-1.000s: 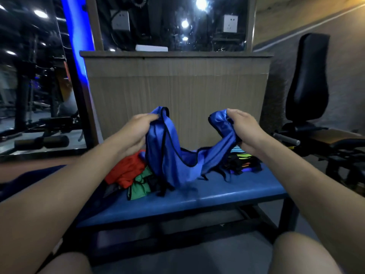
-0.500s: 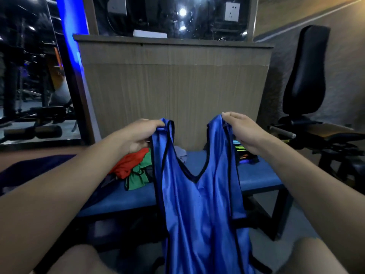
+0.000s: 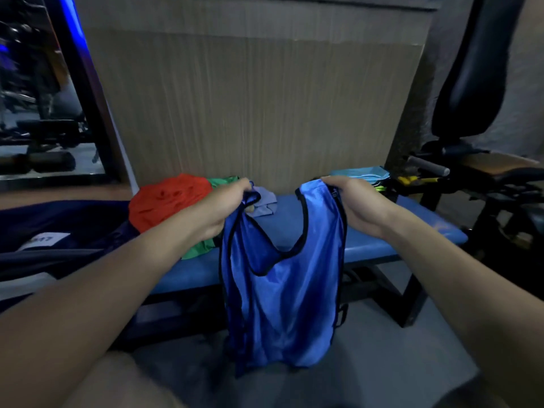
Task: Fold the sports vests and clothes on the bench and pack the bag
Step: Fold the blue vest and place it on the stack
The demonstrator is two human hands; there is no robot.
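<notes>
Blue satin-like fabric, edged in black, formed the sports vest [image 3: 282, 293], which hung by its two shoulder straps in front of the tabletop [image 3: 382, 245], its hem falling below the tabletop's front edge. The left hand [image 3: 228, 206] gripped one strap with fingers curled round it; the right hand [image 3: 357, 206] pinched the other strap, thumb on top. Behind the vest, on the tabletop, lay a red garment [image 3: 167, 201], a green garment [image 3: 200, 250] partly hidden by the left forearm, and a pale grey-blue cloth [image 3: 265, 201]. Beyond the right hand sat a light blue folded stack [image 3: 362, 173]. Left of the vest lay a dark navy bag [image 3: 59, 231], cut off by the frame edge; its white label was unreadable.
</notes>
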